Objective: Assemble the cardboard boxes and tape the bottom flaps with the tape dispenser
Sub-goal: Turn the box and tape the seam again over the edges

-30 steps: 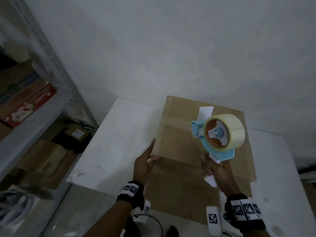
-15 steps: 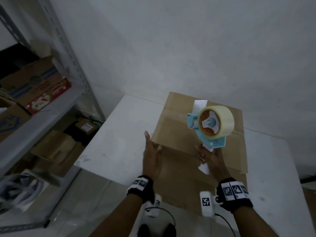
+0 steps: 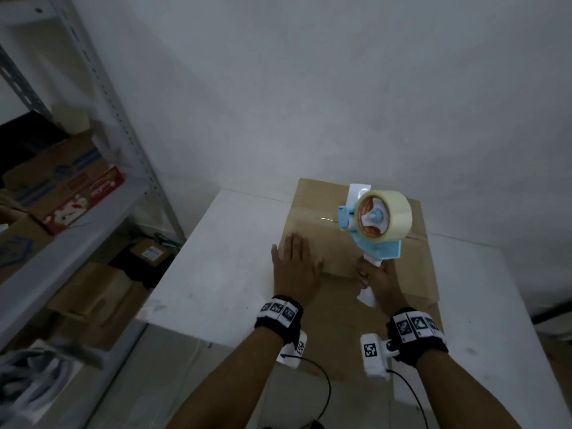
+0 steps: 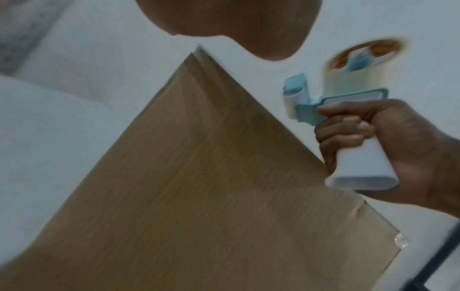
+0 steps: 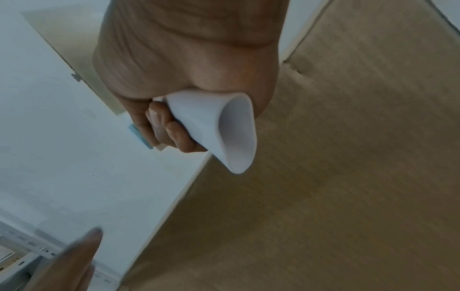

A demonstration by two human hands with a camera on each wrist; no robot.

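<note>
A brown cardboard box [image 3: 312, 224] stands on the white table [image 3: 223, 249], its taped flaps facing up, with a white label near its far edge. My right hand [image 3: 376, 278] grips the white handle of the blue tape dispenser [image 3: 380, 226], which carries a clear tape roll and is raised above the box top. The same grip shows in the left wrist view on the tape dispenser [image 4: 353, 102] and in the right wrist view on its handle [image 5: 219, 128]. My left hand [image 3: 295, 266] is spread flat, fingers straight, over the box's left edge [image 4: 199, 157].
A grey metal shelf rack [image 3: 77, 212] stands at the left, loaded with cardboard cartons and a red package [image 3: 83, 199]. More cartons lie on the floor under it. A white wall rises close behind the table. Bare table shows on both sides of the box.
My left hand moved from the box's left side edge onto its top and spread flat. The dispenser stayed raised in my right hand. The head view swung left.
</note>
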